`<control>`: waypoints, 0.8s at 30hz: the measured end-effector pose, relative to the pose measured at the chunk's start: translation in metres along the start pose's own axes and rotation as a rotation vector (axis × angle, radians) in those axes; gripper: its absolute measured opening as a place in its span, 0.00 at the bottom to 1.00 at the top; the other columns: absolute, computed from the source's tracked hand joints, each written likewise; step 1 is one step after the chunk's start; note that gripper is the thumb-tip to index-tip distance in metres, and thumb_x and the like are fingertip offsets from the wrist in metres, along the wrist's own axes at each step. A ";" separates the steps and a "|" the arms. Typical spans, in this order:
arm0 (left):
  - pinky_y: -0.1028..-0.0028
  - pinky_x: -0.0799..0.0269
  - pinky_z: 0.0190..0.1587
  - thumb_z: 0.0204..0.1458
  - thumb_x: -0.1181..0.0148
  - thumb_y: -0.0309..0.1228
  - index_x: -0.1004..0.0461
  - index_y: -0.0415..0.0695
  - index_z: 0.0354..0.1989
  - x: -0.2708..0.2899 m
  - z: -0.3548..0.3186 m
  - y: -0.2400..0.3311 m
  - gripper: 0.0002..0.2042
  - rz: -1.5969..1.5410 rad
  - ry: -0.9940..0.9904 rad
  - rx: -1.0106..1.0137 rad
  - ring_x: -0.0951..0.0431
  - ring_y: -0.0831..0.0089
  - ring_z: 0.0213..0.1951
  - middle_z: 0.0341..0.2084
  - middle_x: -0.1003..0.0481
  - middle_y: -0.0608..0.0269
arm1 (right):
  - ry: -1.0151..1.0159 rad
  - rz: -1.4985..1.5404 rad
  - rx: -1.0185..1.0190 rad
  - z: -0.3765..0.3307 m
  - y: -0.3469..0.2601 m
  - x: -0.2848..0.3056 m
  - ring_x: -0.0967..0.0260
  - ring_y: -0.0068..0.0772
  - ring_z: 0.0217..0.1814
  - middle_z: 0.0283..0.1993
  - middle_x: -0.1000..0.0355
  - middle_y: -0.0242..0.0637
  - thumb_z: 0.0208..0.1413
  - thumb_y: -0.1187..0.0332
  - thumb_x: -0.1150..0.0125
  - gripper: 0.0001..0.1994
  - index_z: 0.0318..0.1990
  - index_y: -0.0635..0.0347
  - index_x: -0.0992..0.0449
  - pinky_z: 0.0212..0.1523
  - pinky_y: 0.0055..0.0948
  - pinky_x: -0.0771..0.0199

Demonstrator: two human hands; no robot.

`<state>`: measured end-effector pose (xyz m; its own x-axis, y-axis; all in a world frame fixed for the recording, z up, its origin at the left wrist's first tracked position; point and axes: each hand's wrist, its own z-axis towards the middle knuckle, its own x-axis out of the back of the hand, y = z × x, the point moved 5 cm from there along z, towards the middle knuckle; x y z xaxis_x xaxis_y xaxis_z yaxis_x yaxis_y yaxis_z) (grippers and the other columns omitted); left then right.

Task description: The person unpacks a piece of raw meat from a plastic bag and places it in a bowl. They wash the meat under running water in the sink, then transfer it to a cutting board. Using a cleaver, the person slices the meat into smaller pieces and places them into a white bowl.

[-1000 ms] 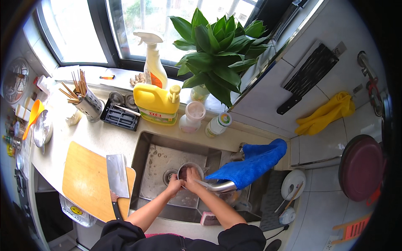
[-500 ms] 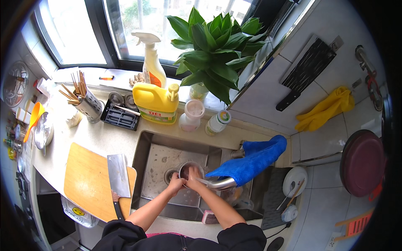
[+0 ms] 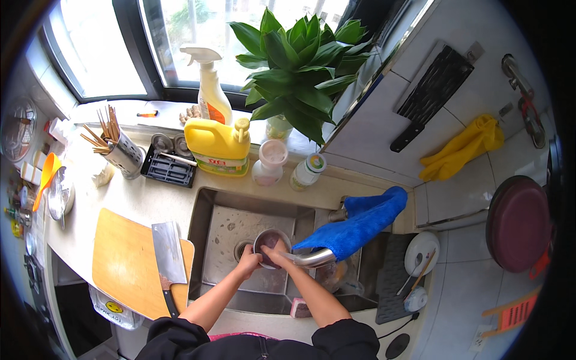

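Observation:
A round metal bowl [image 3: 287, 235] with purplish-brown contents is held over the sink [image 3: 219, 243], just right of the drain. My left hand [image 3: 248, 262] grips its near left rim, fingers closed around the edge. Reaching into the bowl from the near right, my right hand [image 3: 275, 253] has its thumb and fingers apart; the fingertips are partly hidden. I cannot make out what the bowl holds. The end of the metal faucet [image 3: 315, 258] comes close to my right wrist, and a blue cloth [image 3: 360, 230] is draped over the faucet.
On the left counter a cleaver [image 3: 168, 249] lies on a wooden cutting board [image 3: 123, 258]. A yellow jug [image 3: 216, 148], a spray bottle [image 3: 212, 90] and a leafy plant [image 3: 300, 72] stand behind the sink. A sponge [image 3: 299, 308] sits at its front edge, a white plate [image 3: 422, 252] to the right.
My right hand has drawn back a little from deep in the bowl, and its thumb and fingers are spread more. The bowl tilts toward me slightly more, showing its contents. The view has shifted slightly.

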<state>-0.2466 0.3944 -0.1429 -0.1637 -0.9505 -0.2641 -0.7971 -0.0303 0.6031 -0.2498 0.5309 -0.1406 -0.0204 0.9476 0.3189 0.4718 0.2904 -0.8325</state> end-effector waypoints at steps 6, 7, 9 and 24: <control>0.61 0.22 0.36 0.39 0.50 0.18 0.43 0.38 0.46 -0.001 -0.001 0.000 0.22 -0.016 -0.010 -0.006 0.27 0.62 0.38 0.38 0.34 0.54 | 0.129 -0.311 -0.071 -0.008 -0.001 -0.003 0.35 0.56 0.55 0.53 0.33 0.55 0.49 0.54 0.40 0.31 0.56 0.63 0.38 0.55 0.46 0.35; 0.61 0.22 0.36 0.39 0.51 0.18 0.43 0.37 0.46 -0.002 -0.001 0.001 0.21 -0.016 -0.013 -0.010 0.27 0.62 0.37 0.38 0.34 0.54 | 0.145 -0.331 -0.074 -0.007 0.001 -0.002 0.34 0.57 0.54 0.53 0.32 0.55 0.49 0.54 0.40 0.30 0.56 0.64 0.38 0.54 0.46 0.34; 0.61 0.22 0.36 0.39 0.51 0.18 0.42 0.37 0.46 -0.002 -0.002 0.002 0.21 -0.028 -0.013 -0.014 0.27 0.61 0.37 0.38 0.34 0.53 | 0.165 -0.371 -0.078 -0.004 -0.007 0.000 0.33 0.57 0.53 0.52 0.32 0.54 0.49 0.56 0.40 0.30 0.56 0.64 0.38 0.54 0.45 0.34; 0.69 0.26 0.27 0.36 0.50 0.19 0.30 0.34 0.38 -0.024 -0.006 0.020 0.16 -0.136 0.037 -0.108 0.25 0.68 0.29 0.28 0.27 0.58 | 0.310 -0.519 0.498 -0.041 -0.053 0.022 0.34 0.46 0.47 0.39 0.31 0.42 0.37 0.80 0.45 0.17 0.38 0.54 0.25 0.49 0.41 0.33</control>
<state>-0.2554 0.4151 -0.1197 -0.0354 -0.9462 -0.3216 -0.7432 -0.1903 0.6415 -0.2391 0.5305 -0.0708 0.1509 0.6148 0.7741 0.0170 0.7814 -0.6238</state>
